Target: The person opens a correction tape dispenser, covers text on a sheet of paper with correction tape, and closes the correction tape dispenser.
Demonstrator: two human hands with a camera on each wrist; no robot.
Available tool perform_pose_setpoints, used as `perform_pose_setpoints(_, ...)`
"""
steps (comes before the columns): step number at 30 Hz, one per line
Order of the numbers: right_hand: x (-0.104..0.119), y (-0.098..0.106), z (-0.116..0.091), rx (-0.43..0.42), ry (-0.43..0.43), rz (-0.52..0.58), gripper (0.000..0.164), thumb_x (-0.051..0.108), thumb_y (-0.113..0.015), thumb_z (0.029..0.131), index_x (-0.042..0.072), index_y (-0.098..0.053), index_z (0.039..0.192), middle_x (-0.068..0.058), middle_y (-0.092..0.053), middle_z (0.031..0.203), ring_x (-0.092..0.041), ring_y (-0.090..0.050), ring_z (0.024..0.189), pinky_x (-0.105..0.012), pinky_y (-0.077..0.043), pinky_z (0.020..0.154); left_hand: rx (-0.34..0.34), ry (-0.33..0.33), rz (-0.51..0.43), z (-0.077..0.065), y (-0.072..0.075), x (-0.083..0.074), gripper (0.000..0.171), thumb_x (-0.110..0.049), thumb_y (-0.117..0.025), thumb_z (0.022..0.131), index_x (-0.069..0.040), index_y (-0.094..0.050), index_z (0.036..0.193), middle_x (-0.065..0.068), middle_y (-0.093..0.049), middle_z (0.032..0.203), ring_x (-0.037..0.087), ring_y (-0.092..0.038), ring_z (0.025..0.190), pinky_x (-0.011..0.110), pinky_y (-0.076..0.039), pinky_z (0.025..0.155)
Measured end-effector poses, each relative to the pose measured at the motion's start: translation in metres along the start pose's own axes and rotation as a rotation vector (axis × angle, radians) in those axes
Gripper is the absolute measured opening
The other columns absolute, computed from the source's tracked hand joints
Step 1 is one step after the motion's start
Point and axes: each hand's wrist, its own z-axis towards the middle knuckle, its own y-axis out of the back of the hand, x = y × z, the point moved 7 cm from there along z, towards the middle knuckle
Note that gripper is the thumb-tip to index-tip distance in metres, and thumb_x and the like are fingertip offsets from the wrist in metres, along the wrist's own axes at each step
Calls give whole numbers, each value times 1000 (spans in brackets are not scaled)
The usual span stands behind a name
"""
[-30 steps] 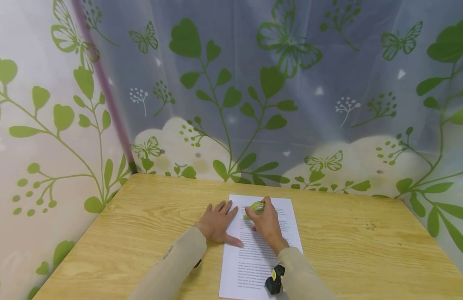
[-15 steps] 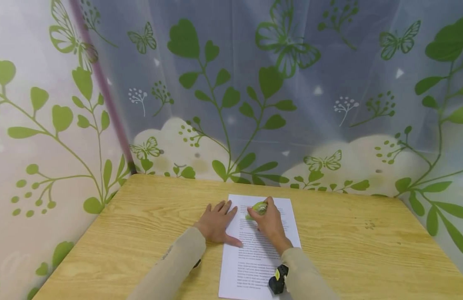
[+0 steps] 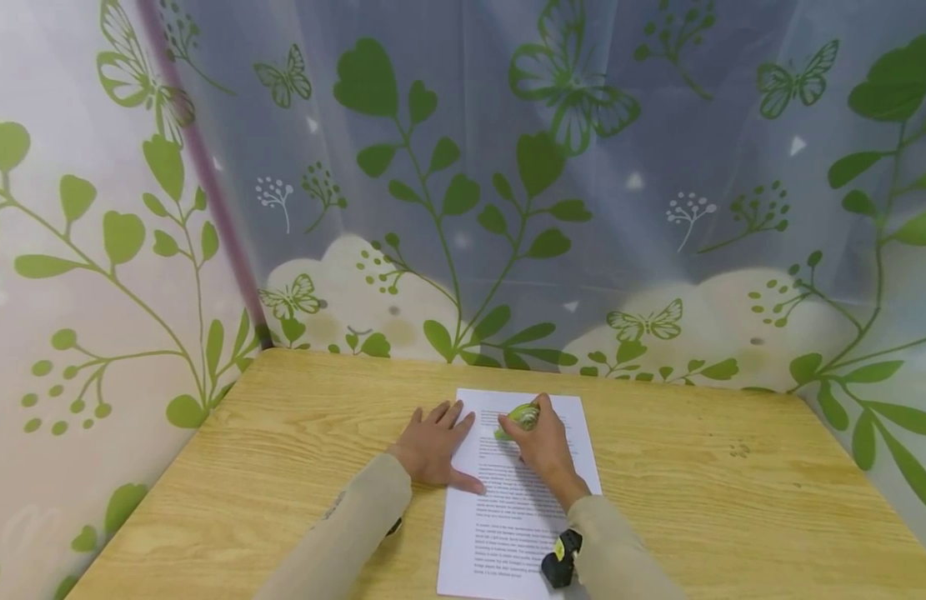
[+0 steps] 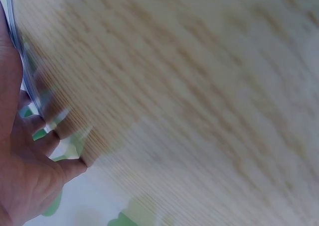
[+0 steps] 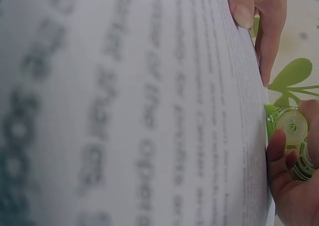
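The right hand point(image 3: 547, 442) and the green correction tape point(image 3: 523, 416) in it now sit slightly farther right on the printed page point(image 3: 463, 533) than in the earlier frame. A leaf-and-butterfly curtain point(image 3: 500, 275) fills the upper frame; the wood-grain bench point(image 3: 695, 500) spans the lower part. The page lies lower centre. The left hand point(image 3: 430, 450) spreads across its left edge, grip holding nothing. The right hand's grip pinches the correction tape, near the page's top.
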Motion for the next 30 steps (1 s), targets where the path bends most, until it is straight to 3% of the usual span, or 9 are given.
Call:
perform_pose_setpoints(16,-2,6,0,-5,-2,26,42,27,-73,86,5,-41,101,-13,-57,88,-18,-58,55,-30,-51,46,2,-3,6,0,0,0,114,-88,-45,68,-15,-25,153,12,-18,157,32,-19,142,59,-22,106)
perform_pose_setpoints(30,-2,14,-1,-2,-15,-21,42,29,-73,86,6,-41,100,-12,-58,85,-17,-56,54,-30,-49,46,-2,-10,-3,0,-1,1,115,-89,-44,68,-15,-24,153,12,-18,157,32,-18,142,59,-22,106)
